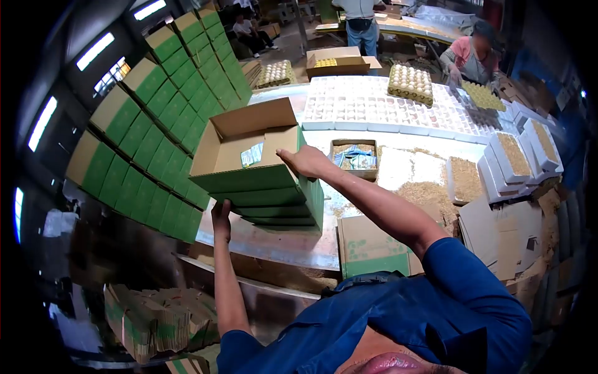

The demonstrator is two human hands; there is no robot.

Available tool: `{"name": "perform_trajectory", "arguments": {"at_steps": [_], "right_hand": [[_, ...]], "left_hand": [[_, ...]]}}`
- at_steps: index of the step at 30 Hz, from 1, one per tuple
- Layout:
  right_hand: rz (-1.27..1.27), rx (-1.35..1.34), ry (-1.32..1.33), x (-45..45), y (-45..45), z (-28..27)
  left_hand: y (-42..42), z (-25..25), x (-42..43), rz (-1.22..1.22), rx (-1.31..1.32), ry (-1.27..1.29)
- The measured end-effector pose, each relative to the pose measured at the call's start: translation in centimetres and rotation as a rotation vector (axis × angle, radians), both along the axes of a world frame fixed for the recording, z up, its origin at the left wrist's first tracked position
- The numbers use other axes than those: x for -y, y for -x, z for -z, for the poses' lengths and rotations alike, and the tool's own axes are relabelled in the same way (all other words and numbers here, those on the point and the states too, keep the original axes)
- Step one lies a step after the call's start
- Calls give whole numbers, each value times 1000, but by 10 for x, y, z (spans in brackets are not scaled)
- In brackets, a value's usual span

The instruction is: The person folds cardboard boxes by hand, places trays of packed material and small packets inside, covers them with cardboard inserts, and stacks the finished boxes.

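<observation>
The right hand (pixel 301 161) clasps the rim of an open green-and-brown cardboard box (pixel 246 182) above stacked green cartons (pixel 286 210); the left hand (pixel 221 219) (how closed, I cannot tell) meets its lower edge.

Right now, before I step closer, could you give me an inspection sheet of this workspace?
Surface: pale table, partly strewn with loose brown bits.
Job's things: open box, green outside, brown inside, a printed packet within.
Clutter: flattened cardboard at the right; small carton holding packets.
Hands: left hand at the box's lower front edge; right hand gripping its right rim.
Cables: nothing seen.
Surroundings: stacked green boxes at the left; white foam trays and a person farther back.
</observation>
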State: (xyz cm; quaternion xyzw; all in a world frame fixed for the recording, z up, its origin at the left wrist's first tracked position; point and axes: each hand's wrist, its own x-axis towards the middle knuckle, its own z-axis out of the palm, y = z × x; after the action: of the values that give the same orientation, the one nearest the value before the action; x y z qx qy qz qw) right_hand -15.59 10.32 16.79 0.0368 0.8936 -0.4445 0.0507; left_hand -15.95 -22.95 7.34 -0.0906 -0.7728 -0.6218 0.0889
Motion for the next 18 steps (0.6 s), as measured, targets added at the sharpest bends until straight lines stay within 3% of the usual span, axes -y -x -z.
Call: {"name": "perform_trajectory", "arguments": {"at_steps": [3, 9, 14, 18], "right_hand": [[16, -36, -29, 1, -2, -1], [61, 102, 323, -8, -6, 6], [15, 131, 299, -21, -24, -2], [-38, -30, 361, -37, -46, 1]], "left_hand": [[5, 4, 6, 9, 135, 54], [13, 12, 11, 73, 131, -67], [10, 14, 11, 92, 179, -184], [7, 21, 10, 96, 138, -231]]}}
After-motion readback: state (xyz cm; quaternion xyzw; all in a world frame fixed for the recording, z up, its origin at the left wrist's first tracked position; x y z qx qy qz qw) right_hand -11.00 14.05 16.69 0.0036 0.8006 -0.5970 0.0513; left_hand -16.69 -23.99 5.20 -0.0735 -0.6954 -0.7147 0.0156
